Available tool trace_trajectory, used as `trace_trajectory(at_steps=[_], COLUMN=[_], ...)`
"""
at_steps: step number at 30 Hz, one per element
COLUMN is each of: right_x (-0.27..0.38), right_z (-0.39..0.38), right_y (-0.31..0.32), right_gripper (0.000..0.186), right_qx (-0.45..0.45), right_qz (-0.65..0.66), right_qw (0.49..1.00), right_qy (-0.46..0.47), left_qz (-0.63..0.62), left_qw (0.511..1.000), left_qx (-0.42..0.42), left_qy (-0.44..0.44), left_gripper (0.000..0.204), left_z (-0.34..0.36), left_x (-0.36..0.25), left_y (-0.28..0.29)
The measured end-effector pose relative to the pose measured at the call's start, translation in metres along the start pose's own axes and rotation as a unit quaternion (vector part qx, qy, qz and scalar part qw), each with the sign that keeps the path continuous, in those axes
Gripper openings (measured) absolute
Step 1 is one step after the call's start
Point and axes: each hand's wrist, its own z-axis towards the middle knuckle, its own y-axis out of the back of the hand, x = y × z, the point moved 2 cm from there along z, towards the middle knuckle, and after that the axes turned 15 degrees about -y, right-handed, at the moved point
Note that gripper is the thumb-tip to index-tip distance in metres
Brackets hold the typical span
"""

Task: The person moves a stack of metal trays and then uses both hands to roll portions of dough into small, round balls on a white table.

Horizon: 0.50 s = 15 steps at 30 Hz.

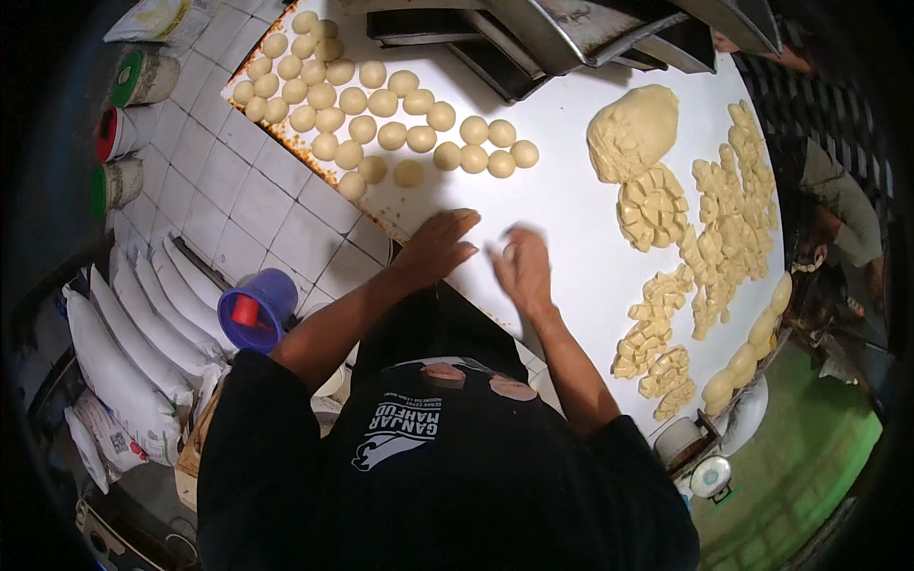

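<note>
Over the white tabletop [562,205], near its front edge, my left hand [438,246] is held with its fingers stretched out and thumb apart; nothing shows in it. Just to its right is my right hand [524,269], its fingers curled and smeared by motion. A small pale patch shows at those fingers, too blurred to name. Beyond my left hand lie many smooth round dough balls [391,136], spread toward the far left corner. On the right side rest a large dough lump [633,131], a scored dough mound [652,206] and heaps of cut dough pieces [728,219].
Dark metal pans [533,43] are stacked at the table's far edge. Long dough rolls [747,347] line its right edge, near a person [843,205]. On the left are white sacks [119,352], a blue bucket [259,309] with a red scoop [245,310], and lidded tubs [143,78].
</note>
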Motion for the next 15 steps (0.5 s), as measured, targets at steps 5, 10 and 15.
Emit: trace_trajectory(at_steps=[5, 10, 15], right_x=[-0.033, -0.038, -0.057], right_z=[0.047, -0.001, 0.039], right_y=[0.015, -0.016, 0.032], right_gripper=[0.023, 0.033, 0.033], right_qx=[-0.094, -0.043, -0.151], right_qz=[-0.148, -0.049, -0.100], right_qw=[0.982, 0.993, 0.983], right_qy=[0.065, 0.103, 0.005], left_qz=[0.068, 0.097, 0.182], left_qw=[0.997, 0.994, 0.983], left_qx=[-0.012, -0.059, 0.003], left_qy=[-0.025, -0.005, 0.011], left_gripper=[0.047, 0.049, 0.052], left_z=[0.030, 0.031, 0.044], left_x=[0.007, -0.001, -0.023], left_y=[0.009, -0.003, -0.015])
